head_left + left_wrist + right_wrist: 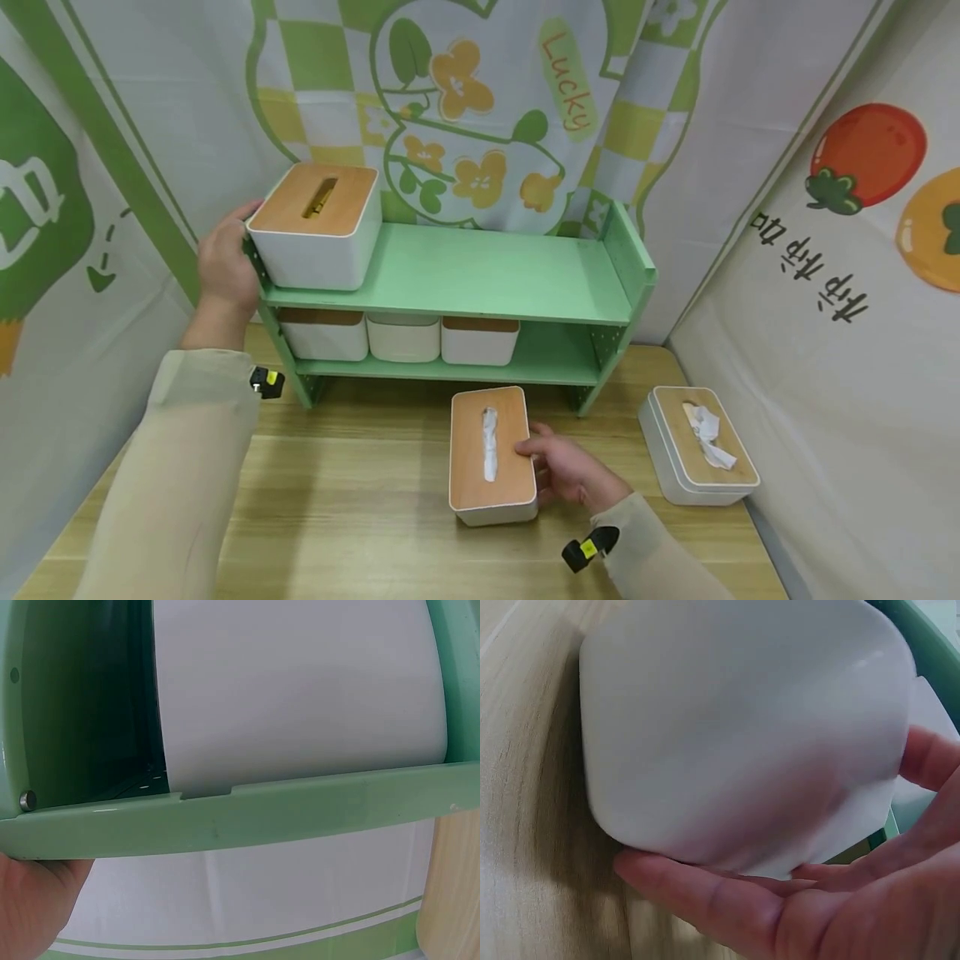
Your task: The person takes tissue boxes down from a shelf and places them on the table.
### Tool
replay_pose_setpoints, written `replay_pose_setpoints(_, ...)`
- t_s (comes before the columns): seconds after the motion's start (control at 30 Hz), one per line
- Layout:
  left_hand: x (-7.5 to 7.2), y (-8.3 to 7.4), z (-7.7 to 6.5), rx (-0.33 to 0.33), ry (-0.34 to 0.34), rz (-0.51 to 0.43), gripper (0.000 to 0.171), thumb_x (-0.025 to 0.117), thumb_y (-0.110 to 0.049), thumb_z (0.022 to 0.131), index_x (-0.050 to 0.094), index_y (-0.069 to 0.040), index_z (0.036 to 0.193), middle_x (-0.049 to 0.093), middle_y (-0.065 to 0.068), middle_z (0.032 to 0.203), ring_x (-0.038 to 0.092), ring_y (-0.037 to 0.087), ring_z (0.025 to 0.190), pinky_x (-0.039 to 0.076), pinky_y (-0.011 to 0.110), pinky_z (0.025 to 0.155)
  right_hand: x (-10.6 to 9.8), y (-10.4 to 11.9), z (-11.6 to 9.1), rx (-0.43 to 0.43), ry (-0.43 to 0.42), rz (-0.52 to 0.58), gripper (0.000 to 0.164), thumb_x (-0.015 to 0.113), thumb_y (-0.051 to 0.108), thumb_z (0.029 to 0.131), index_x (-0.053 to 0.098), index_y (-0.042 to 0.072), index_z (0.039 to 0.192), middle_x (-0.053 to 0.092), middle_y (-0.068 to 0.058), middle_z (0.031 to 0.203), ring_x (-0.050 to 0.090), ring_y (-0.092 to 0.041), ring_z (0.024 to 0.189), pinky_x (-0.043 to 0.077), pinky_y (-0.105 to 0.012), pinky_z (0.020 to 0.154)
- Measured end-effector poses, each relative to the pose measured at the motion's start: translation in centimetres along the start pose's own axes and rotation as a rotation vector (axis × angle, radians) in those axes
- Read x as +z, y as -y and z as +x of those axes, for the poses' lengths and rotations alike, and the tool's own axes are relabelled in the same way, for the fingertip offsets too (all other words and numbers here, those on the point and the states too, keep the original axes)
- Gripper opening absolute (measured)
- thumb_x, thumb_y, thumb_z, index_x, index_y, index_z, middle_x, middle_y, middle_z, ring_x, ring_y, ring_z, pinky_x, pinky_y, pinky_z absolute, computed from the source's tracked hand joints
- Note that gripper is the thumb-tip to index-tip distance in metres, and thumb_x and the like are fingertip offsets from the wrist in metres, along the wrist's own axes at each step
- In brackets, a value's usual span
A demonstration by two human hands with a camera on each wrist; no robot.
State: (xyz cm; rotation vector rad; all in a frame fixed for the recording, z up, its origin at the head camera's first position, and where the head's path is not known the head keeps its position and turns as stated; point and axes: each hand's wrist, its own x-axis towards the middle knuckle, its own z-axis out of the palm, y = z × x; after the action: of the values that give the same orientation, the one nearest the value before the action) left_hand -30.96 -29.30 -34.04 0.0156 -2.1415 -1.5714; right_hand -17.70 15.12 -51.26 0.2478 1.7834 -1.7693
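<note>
In the head view my right hand grips a white tissue box with a wood-look lid and a white tissue in its slot. My thumb lies on the lid's right edge. The right wrist view shows fingers along the lower edge of the tissue box. My left hand holds the left end panel of a green two-tier shelf. In the left wrist view that hand shows below the green panel edge. Beside it on the upper tier stands a larger white tissue box with a wooden lid.
Three white containers line the lower tier. On the wooden table, another tissue box with tissue pulled out stands at the right, near the printed curtain. A printed cloth hangs behind the shelf.
</note>
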Motion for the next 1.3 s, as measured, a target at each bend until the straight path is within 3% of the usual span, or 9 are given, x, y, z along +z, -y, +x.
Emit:
replay_pose_setpoints(0.17, 0.1, 0.0, 0.0, 0.002, -0.002, 0.012, 0.057, 0.017, -0.031, 0.104, 0.053, -0.024, 0.147, 0.046, -0.009, 0.149, 0.036, 0.002, 0.132, 0.022, 0.026, 0.113, -0.3, -0.3, -0.1, 0.012, -0.053, 0.008, 0.080, 0.059, 0.018, 0.092, 0.015, 0.007, 0.157, 0.058, -0.028, 0.107, 0.065, -0.035, 0.085, 0.056, -0.051, 0.071)
replay_pose_setpoints(0.33, 0.1, 0.0, 0.0, -0.003, -0.002, -0.008, 0.056, 0.018, -0.030, 0.104, 0.053, -0.024, 0.147, 0.046, -0.009, 0.149, 0.036, 0.002, 0.132, 0.023, 0.024, 0.112, -0.5, -0.1, -0.2, -0.038, -0.149, -0.098, 0.080, 0.059, 0.011, 0.092, 0.013, 0.004, 0.156, 0.056, -0.028, 0.114, 0.064, -0.036, 0.092, 0.055, -0.049, 0.075)
replay_pose_setpoints(0.57, 0.1, 0.0, 0.0, 0.001, -0.013, -0.002, 0.055, 0.018, -0.029, 0.104, 0.054, -0.023, 0.146, 0.047, -0.009, 0.149, 0.037, 0.002, 0.131, 0.023, 0.024, 0.112, 1.2, 0.9, -0.9, -0.269, -0.375, -0.718, 0.080, 0.067, 0.020, 0.089, 0.025, 0.000, 0.154, 0.048, -0.031, 0.137, 0.054, -0.037, 0.116, 0.045, -0.054, 0.095)
replay_pose_setpoints(0.7, 0.1, 0.0, 0.0, 0.009, -0.020, 0.019, 0.056, 0.018, -0.030, 0.104, 0.054, -0.022, 0.146, 0.048, -0.009, 0.148, 0.038, 0.002, 0.131, 0.024, 0.024, 0.112, 2.8, 1.2, -1.8, -0.407, -0.419, -1.030, 0.077, 0.067, 0.026, 0.090, 0.031, 0.000, 0.153, 0.041, -0.034, 0.141, 0.054, -0.045, 0.117, 0.047, -0.056, 0.094)
replay_pose_setpoints(0.87, 0.1, 0.0, 0.0, 0.006, -0.017, 0.021, 0.056, 0.018, -0.030, 0.104, 0.054, -0.022, 0.146, 0.048, -0.009, 0.149, 0.037, 0.003, 0.132, 0.024, 0.024, 0.111, 4.4, 1.1, -3.0, -0.582, -0.415, -1.313, 0.072, 0.068, 0.037, 0.090, 0.042, 0.008, 0.151, 0.046, -0.036, 0.136, 0.050, -0.048, 0.123, 0.046, -0.054, 0.096)
replay_pose_setpoints(0.97, 0.1, 0.0, 0.0, 0.000, -0.014, 0.015, 0.056, 0.018, -0.030, 0.104, 0.054, -0.022, 0.146, 0.048, -0.009, 0.149, 0.037, 0.003, 0.132, 0.023, 0.025, 0.112, 5.2, 1.1, -3.6, -0.609, -0.355, -1.402, 0.071, 0.066, 0.045, 0.091, 0.045, 0.014, 0.151, 0.063, -0.030, 0.102, 0.047, -0.051, 0.124, 0.043, -0.054, 0.100)
replay_pose_setpoints(1.1, 0.2, 0.0, 0.0, 0.003, -0.014, 0.022, 0.056, 0.018, -0.030, 0.104, 0.054, -0.022, 0.146, 0.048, -0.009, 0.148, 0.038, 0.004, 0.132, 0.024, 0.025, 0.111, 6.0, 1.2, -4.0, -0.546, -0.263, -1.454, 0.070, 0.062, 0.053, 0.093, 0.046, 0.019, 0.151, 0.056, -0.015, 0.061, 0.041, -0.057, 0.126, 0.036, -0.058, 0.105)
replay_pose_setpoints(1.17, 0.2, 0.1, 0.1, 0.006, -0.017, 0.024, 0.056, 0.018, -0.029, 0.104, 0.054, -0.021, 0.146, 0.048, -0.008, 0.148, 0.038, 0.003, 0.131, 0.025, 0.024, 0.111, 6.2, 1.3, -4.1, -0.509, -0.241, -1.470, 0.068, 0.061, 0.056, 0.093, 0.049, 0.021, 0.150, 0.062, -0.018, 0.067, 0.038, -0.059, 0.128, 0.037, -0.061, 0.103)
replay_pose_setpoints(1.3, 0.1, 0.2, 0.1, 0.014, -0.028, 0.037, 0.057, 0.017, -0.029, 0.104, 0.055, -0.020, 0.145, 0.049, -0.007, 0.148, 0.040, 0.002, 0.129, 0.026, 0.024, 0.110, 6.4, 1.5, -4.2, -0.454, -0.224, -1.481, 0.063, 0.062, 0.056, 0.093, 0.056, 0.020, 0.145, 0.065, -0.031, 0.113, 0.035, -0.059, 0.130, 0.037, -0.062, 0.102)
